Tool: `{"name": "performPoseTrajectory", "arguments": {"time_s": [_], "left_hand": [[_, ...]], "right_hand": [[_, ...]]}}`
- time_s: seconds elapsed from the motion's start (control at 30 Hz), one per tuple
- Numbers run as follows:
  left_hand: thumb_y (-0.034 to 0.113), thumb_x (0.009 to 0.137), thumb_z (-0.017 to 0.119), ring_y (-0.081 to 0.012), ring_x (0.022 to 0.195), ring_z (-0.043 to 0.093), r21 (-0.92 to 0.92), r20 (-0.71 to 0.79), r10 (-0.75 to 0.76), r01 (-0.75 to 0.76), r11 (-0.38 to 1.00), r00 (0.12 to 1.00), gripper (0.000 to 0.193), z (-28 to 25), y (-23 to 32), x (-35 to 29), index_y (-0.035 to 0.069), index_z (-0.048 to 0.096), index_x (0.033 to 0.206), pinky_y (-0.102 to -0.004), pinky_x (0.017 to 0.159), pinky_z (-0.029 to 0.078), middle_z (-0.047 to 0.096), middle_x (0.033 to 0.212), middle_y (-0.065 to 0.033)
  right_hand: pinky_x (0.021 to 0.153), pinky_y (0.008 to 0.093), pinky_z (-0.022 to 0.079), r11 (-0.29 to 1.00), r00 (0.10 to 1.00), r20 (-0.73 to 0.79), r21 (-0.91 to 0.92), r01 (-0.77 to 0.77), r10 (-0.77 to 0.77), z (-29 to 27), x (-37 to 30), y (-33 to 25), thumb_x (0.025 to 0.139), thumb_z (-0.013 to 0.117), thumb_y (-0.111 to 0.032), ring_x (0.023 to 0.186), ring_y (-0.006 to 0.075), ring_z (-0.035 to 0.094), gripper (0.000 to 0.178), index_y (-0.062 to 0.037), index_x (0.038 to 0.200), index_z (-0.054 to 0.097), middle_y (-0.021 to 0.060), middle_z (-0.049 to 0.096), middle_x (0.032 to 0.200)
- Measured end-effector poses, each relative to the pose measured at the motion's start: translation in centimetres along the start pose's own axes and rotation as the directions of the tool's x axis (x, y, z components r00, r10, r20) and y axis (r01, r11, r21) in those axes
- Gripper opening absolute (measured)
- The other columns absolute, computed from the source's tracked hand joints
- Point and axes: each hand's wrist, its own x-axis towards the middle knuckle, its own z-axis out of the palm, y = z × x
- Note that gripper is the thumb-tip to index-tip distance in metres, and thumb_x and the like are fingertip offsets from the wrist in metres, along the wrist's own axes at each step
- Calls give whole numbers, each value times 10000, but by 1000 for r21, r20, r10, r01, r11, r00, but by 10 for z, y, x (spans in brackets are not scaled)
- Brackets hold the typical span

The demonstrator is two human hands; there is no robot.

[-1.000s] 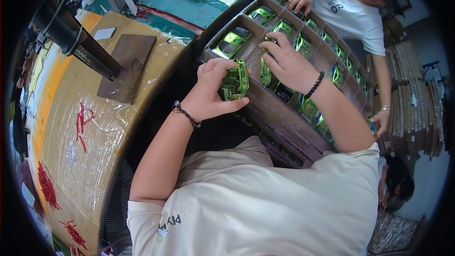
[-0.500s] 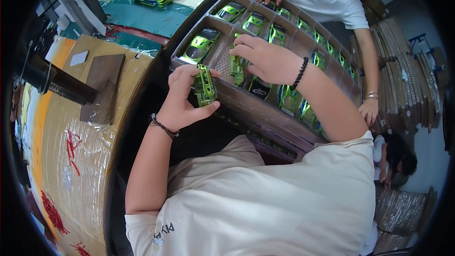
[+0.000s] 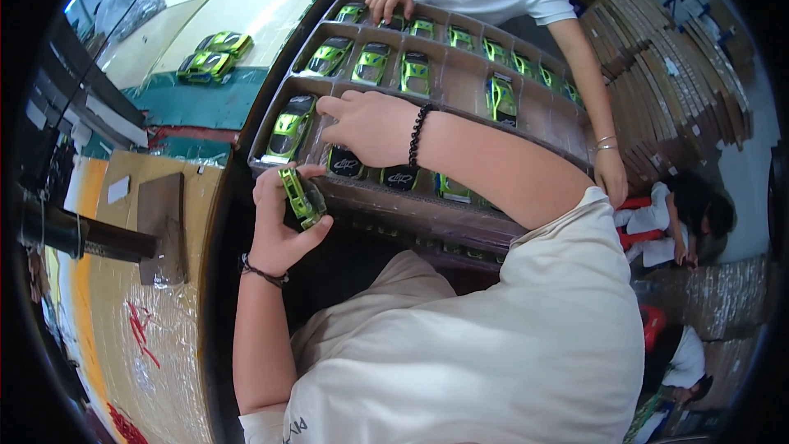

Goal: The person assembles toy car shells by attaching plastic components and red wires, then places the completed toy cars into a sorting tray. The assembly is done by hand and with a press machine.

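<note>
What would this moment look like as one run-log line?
left hand: holding green toy car | right hand: over tray of toy cars, grip unclear | co-worker's hand: at tray's far edge

Here's the wearer in a cream T-shirt [image 3: 477,321], fabric creasing softly across the front, short sleeves [image 3: 567,222] leaving the forearms bare; there's small dark lettering [image 3: 296,427] low in view, over by the left side; on the right wrist, round black beads [image 3: 418,136] in a single string; on the left, a dark, thin cord bracelet [image 3: 267,273]
</note>
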Motion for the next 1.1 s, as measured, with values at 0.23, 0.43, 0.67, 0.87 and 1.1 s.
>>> {"name": "performPoseTrajectory", "arguments": {"time_s": [0.23,0.43,0.67,0.87,1.1], "left_hand": [[242,659,822,-280,1196,479,-23,-15,-22,22,999,1000,654,3,9,7,93,539,1230,-413,1077,291,663,1239,-38],[196,661,832,-258,1180,476,-71,6,-44,45,996,999,661,1,14,7,113,531,1244,-394,1074,281,657,1248,-20],[192,680,835,-277,1193,482,-100,-23,-12,10,995,1000,672,4,7,5,106,495,1253,-405,1073,302,654,1261,-22],[199,682,839,-292,1205,481,30,-15,102,-101,994,995,693,-2,10,5,113,476,1265,-415,1086,294,656,1264,-37],[207,680,842,-283,1209,484,72,-41,147,-144,987,988,695,2,3,5,112,475,1263,-412,1085,296,662,1258,-31]], "right_hand": [[847,401,544,993,934,-344,26,116,-100,-18,34,14,873,654,-112,1001,275,649,154,-93,1024,677,66,632,1059],[926,415,514,943,978,59,282,177,-201,-8,85,30,805,734,-101,1082,293,608,372,-93,1172,671,85,557,1205],[918,426,507,921,931,-7,145,363,-366,-10,82,41,728,769,-173,1071,331,592,434,-50,1085,555,120,557,1158],[711,353,536,929,951,-309,350,117,-3,-37,66,43,773,779,-221,812,251,670,382,-13,997,549,105,624,879],[653,273,612,135,820,299,902,-409,487,-15,70,26,910,708,-339,694,175,694,418,50,938,555,90,639,841]]}}
